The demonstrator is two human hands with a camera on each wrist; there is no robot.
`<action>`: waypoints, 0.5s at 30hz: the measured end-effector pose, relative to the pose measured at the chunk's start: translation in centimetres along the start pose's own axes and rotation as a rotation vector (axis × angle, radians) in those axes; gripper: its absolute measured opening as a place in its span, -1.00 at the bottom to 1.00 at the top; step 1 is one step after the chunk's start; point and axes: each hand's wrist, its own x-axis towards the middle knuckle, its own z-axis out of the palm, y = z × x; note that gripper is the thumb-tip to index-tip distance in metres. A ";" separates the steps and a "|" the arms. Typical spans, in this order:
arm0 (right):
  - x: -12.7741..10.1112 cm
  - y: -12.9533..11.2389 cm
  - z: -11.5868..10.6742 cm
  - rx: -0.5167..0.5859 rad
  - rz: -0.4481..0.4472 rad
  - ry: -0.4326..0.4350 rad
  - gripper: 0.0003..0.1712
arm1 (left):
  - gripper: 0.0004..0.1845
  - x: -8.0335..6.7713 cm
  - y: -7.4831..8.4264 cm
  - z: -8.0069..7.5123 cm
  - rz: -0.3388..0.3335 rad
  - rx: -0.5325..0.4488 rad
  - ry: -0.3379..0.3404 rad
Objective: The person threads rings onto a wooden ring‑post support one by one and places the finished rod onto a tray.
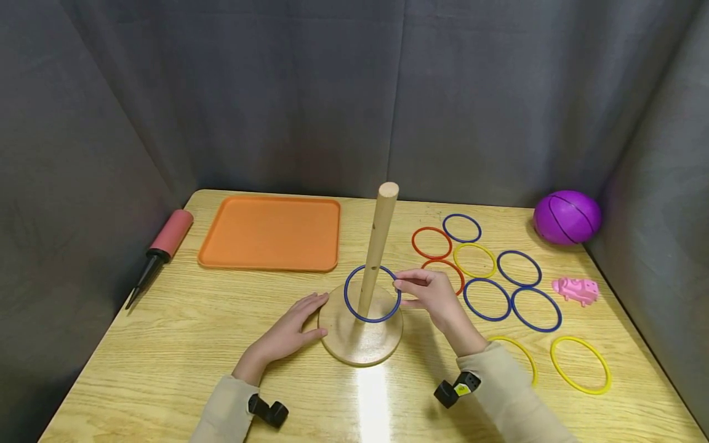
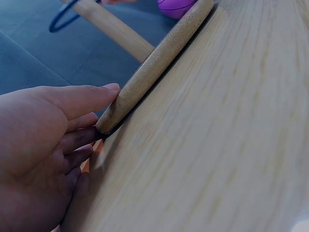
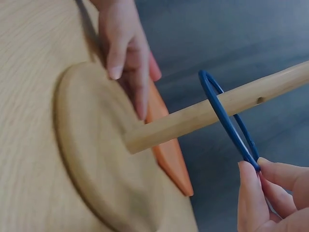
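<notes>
A wooden peg [image 1: 381, 227] rises from a round wooden base [image 1: 362, 352] on the table. Around the lower part of the peg, above the base, a blue ring [image 3: 223, 116] encircles it without resting on the base. My right hand [image 1: 437, 300] pinches the ring's right side between thumb and fingers. At the base's left edge is my left hand [image 1: 288, 332], its fingers extended and thumb tip against the rim [image 2: 145, 72]. In the right wrist view the ring is tilted against the peg's length.
Several red, yellow and blue rings lie right of the base, including a yellow ring [image 1: 581, 389] near the front. A pink animal toy [image 1: 576, 290] and purple ball [image 1: 567, 217] are farther right. An orange tray [image 1: 271, 234] lies back left, beside a red-and-black hand pump [image 1: 173, 235].
</notes>
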 end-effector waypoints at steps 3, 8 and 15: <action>0.2 0.9 0.3 -0.030 0.007 -0.006 -0.63 | -0.26 0.1 0.0 0.0 -0.002 -0.001 -0.004; 0.6 2.4 0.8 -0.112 0.027 -0.010 -0.66 | -0.26 0.1 0.1 0.0 0.000 -0.007 -0.003; 1.3 4.1 1.6 -0.249 -0.008 -0.043 -0.75 | -0.26 0.1 0.0 0.0 0.006 -0.001 0.000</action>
